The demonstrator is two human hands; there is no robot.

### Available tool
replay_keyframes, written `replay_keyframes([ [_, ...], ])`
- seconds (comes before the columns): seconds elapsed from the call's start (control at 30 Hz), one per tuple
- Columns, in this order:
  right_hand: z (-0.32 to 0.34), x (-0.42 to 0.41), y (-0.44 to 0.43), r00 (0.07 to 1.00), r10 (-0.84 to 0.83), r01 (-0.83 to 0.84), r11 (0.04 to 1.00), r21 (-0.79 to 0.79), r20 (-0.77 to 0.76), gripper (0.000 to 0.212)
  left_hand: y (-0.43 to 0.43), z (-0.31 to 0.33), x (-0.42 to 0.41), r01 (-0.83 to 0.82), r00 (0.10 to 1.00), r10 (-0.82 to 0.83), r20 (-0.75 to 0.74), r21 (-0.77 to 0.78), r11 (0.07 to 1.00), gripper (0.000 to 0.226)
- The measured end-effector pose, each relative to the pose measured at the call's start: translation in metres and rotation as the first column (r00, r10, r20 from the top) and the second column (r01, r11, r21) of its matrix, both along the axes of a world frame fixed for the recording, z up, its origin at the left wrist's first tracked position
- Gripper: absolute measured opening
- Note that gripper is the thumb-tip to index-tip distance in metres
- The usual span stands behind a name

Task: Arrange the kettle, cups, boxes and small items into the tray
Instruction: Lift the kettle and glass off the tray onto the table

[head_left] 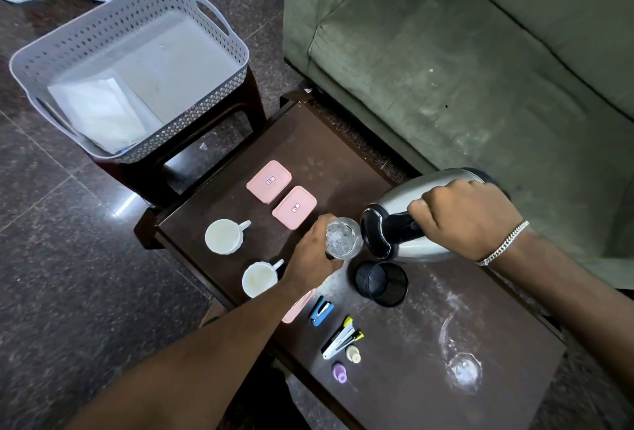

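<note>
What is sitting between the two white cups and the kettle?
In the head view, the left hand holding a clear glass.

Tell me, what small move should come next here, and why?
Probably tip the kettle back upright. The right hand holds it by the handle, tilted with its spout over the glass that the left hand grips, and water already shows inside. Nothing from the table has gone into the grey basket yet.
</note>
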State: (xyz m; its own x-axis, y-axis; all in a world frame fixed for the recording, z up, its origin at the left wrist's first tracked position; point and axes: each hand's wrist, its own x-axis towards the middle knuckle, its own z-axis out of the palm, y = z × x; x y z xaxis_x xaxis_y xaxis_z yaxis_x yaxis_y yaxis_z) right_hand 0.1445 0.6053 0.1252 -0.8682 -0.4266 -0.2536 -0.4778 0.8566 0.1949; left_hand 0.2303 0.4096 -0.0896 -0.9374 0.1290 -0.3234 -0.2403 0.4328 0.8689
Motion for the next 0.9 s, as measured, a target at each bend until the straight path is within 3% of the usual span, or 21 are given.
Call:
replay_keyframes([
  [0.2,0.003,-0.004,0.006,0.998,-0.050,0.052,0.998,-0.045,0.034,0.045,0.000,-0.001,-0.001,0.001,1.000,-0.001,0.007,-0.001,1.000,0.077],
  [0.4,0.006,-0.012,0.033,0.972,-0.131,0.169,0.966,-0.194,0.197,0.047,-0.011,0.005,0.005,0.037,0.999,-0.038,-0.009,-0.037,0.999,0.112],
  [0.57,0.011,-0.015,0.058,0.942,-0.224,0.300,0.898,-0.323,0.251,0.050,-0.019,0.028,0.015,0.008,0.994,-0.014,-0.112,-0.056,0.998,0.118],
  [0.67,0.012,-0.012,0.074,0.906,-0.334,0.417,0.810,-0.412,0.259,0.052,-0.014,0.044,0.012,-0.001,0.986,-0.005,-0.166,-0.031,1.000,0.123],
  [0.77,0.011,-0.008,0.084,0.829,-0.437,0.559,0.642,-0.525,0.349,0.049,-0.007,0.056,0.006,0.026,0.985,-0.021,-0.173,0.026,0.999,0.127],
  [0.9,0.012,-0.004,0.087,0.765,-0.485,0.630,0.429,-0.647,0.423,0.047,0.002,0.067,-0.005,0.064,0.986,-0.049,-0.158,0.096,0.993,0.128],
])
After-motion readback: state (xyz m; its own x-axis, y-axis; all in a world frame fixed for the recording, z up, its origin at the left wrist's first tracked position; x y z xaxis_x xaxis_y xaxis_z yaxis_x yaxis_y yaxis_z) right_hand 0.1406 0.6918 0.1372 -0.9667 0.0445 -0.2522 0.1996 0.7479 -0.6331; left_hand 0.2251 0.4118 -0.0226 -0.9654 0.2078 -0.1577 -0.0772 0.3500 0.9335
